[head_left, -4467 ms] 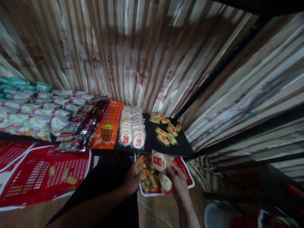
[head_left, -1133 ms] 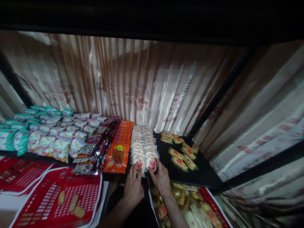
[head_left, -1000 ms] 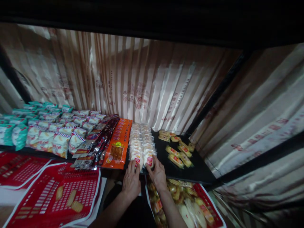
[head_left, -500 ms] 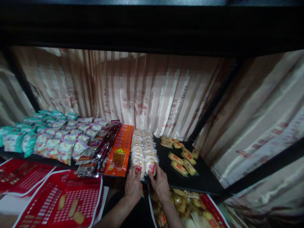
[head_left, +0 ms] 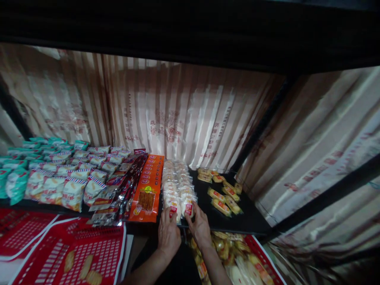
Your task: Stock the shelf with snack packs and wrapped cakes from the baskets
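Two rows of white round rice crackers in clear wrappers (head_left: 170,190) stand side by side on a black shelf (head_left: 249,219). My left hand (head_left: 169,234) is at the front of the left row, its thumb and fingers closed around the nearest rice cracker packet (head_left: 172,211), which has a red label. At the front of the right row, my right hand (head_left: 200,229) holds another rice cracker packet (head_left: 188,206) between thumb and fingers. Just left of the rows lies an orange snack bag (head_left: 147,186).
Several yellow-wrapped snacks (head_left: 221,206) lie to the right. Dark red packets (head_left: 127,178), white bags (head_left: 71,192) and green bags (head_left: 17,184) fill the left. Below are a red basket (head_left: 111,245) with three snacks and a fuller basket (head_left: 267,257). A dark shelf (head_left: 178,43) hangs overhead.
The view has turned slightly, so the shelf goods sit a little further left. Both hands stay on the same front packets, with hardly any movement.
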`<move>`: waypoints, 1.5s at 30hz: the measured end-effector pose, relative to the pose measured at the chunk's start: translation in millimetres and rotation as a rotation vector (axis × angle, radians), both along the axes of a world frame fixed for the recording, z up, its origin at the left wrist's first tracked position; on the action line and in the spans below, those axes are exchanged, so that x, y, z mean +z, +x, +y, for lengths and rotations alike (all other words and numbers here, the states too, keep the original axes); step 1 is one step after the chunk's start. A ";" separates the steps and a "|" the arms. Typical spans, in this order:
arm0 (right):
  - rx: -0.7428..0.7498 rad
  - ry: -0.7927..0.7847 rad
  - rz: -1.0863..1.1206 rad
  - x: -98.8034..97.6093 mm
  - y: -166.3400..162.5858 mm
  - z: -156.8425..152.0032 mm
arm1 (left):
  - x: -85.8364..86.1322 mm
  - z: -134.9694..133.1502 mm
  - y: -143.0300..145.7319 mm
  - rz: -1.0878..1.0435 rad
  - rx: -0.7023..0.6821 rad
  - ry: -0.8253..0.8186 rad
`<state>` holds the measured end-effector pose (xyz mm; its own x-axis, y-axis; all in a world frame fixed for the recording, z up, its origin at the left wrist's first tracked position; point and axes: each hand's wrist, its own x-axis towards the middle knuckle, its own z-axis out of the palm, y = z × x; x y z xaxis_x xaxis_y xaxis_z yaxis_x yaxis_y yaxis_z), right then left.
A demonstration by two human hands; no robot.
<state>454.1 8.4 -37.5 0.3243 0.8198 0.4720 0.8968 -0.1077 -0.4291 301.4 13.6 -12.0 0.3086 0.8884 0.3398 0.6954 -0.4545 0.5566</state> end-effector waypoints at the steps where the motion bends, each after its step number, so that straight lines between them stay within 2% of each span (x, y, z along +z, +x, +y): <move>1: -0.007 -0.001 0.003 0.0 0.0 0.5 | -0.8 -0.4 1.3 -0.005 0.003 -0.006; 7: -0.027 -0.012 -0.021 0.5 -1.5 2.5 | -0.5 -2.0 2.5 -0.002 0.034 -0.019; 11: -0.037 -0.046 -0.053 2.3 -3.2 1.4 | -5.4 -2.9 1.7 -0.022 0.033 0.067; 16: -0.061 -0.127 -0.091 9.6 -7.4 0.9 | -11.1 -4.1 3.7 -0.004 -0.054 0.180; 23: -0.148 -0.236 -0.049 24.1 -14.3 3.8 | -6.4 -3.7 5.1 0.079 -0.001 0.126; 33: -0.081 -0.125 0.010 10.4 -8.1 0.0 | -5.9 -2.2 5.9 0.059 -0.016 0.110; 40: -0.129 -0.130 0.034 12.3 -11.0 4.4 | -8.0 -1.9 6.7 0.067 -0.020 0.102; 45: -0.018 -0.063 0.129 5.5 -2.3 -6.2 | -11.5 -1.0 7.7 0.076 -0.019 0.111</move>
<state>451.7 2.2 -31.9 0.3933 0.8401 0.3737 0.8326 -0.1531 -0.5323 309.1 12.5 -23.6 0.3535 0.8405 0.4106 0.7247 -0.5236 0.4479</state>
